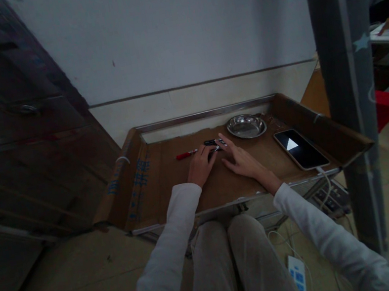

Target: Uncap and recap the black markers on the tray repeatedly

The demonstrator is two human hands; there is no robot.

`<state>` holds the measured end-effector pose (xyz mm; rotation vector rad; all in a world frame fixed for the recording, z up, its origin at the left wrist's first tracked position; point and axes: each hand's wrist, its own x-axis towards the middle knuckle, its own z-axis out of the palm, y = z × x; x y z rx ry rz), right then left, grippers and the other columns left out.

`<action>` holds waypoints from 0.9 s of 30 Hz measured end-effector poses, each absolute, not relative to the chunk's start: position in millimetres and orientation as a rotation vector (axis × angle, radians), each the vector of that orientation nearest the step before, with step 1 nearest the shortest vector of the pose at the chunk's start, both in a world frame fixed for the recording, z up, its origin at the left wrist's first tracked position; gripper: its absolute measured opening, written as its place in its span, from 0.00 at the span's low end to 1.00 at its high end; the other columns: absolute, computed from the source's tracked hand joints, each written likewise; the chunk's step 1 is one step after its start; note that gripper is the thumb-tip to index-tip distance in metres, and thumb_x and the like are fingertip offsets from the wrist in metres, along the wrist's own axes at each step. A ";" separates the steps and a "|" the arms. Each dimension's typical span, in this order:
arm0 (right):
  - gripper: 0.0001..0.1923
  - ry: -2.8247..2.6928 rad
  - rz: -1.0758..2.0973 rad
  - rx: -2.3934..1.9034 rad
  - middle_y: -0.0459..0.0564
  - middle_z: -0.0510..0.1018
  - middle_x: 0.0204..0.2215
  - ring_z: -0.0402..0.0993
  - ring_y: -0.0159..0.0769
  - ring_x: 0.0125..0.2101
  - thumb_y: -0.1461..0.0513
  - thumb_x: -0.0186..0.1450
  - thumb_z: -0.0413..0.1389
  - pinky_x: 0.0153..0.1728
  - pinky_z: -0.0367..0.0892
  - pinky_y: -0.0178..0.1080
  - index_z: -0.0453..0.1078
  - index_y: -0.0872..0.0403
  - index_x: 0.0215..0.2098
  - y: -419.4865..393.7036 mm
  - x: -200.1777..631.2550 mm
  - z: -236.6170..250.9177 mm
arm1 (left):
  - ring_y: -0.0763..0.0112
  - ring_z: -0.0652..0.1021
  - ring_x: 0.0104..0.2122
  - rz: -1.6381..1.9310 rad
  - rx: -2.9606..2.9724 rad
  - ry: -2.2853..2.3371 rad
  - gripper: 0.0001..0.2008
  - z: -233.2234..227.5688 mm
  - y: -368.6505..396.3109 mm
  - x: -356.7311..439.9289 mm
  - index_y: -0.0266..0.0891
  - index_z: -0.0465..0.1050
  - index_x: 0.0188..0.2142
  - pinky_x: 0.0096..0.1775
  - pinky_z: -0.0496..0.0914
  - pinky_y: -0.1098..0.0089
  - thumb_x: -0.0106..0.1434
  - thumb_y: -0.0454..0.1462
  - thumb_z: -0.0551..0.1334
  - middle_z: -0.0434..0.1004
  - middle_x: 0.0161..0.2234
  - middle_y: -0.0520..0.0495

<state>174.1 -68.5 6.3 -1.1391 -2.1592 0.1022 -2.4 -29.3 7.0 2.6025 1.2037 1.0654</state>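
My left hand [200, 165] lies low over the cardboard surface, fingers stretched forward over part of a red pen [184, 155]. The pen's red end sticks out to the left of that hand. Close to its right is my right hand [241, 159], with the thumb apart and the index finger reaching forward. Its fingertips are at the right end of a black pen [209, 142]. Between the fingertips of both hands shows a small piece of another dark and silvery pen-like item [215, 149], mostly covered. Neither hand visibly grips anything.
A shiny metal dish [247, 126] stands behind my right hand. A phone [300, 149] with a white cable lies at right. The cardboard-lined table [172, 189] has raised sides. A wrapped grey post [344, 89] rises at right; a power strip [297, 275] lies on the floor.
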 end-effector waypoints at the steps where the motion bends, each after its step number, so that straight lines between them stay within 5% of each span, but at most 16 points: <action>1: 0.36 -2.161 0.112 -1.123 0.55 0.54 0.63 0.57 0.39 0.60 0.61 0.65 0.46 0.57 0.58 0.45 0.33 0.54 0.67 -68.2 174.0 5.7 | 0.67 0.72 0.45 1.100 2.578 1.267 0.11 8.2 -30.3 -3.1 0.40 0.67 0.46 0.49 0.65 0.66 0.68 0.39 0.51 0.70 0.44 0.45; 4: 0.37 -2.153 0.099 -1.155 0.56 0.48 0.65 0.54 0.41 0.61 0.63 0.64 0.46 0.58 0.56 0.46 0.34 0.56 0.67 -64.2 176.6 1.0 | 0.64 0.71 0.44 1.169 2.498 1.557 0.13 12.0 -33.8 -6.4 0.40 0.67 0.46 0.49 0.64 0.63 0.68 0.41 0.50 0.71 0.43 0.44; 10: 0.33 -2.051 -0.031 -1.278 0.55 0.52 0.64 0.52 0.40 0.61 0.66 0.64 0.42 0.59 0.54 0.47 0.38 0.57 0.66 -57.4 185.2 -6.1 | 0.54 0.69 0.44 1.005 2.411 2.033 0.12 9.3 -37.4 -13.9 0.39 0.69 0.44 0.45 0.63 0.56 0.67 0.38 0.51 0.70 0.41 0.39; 18: 0.27 -2.007 -0.091 -1.420 0.59 0.61 0.56 0.59 0.45 0.55 0.66 0.63 0.44 0.53 0.61 0.49 0.52 0.56 0.61 -55.1 187.1 -7.6 | 0.57 0.69 0.43 0.897 2.426 2.079 0.11 -2.1 -31.5 -11.0 0.34 0.68 0.42 0.45 0.65 0.58 0.66 0.32 0.48 0.68 0.42 0.36; 27: 0.27 -2.046 -0.127 -1.457 0.59 0.62 0.54 0.62 0.46 0.51 0.67 0.63 0.44 0.49 0.63 0.48 0.53 0.54 0.61 -55.1 185.6 -7.5 | 0.58 0.68 0.43 1.072 2.392 1.985 0.08 -4.6 -26.1 -10.9 0.35 0.65 0.38 0.47 0.64 0.56 0.64 0.30 0.48 0.67 0.39 0.38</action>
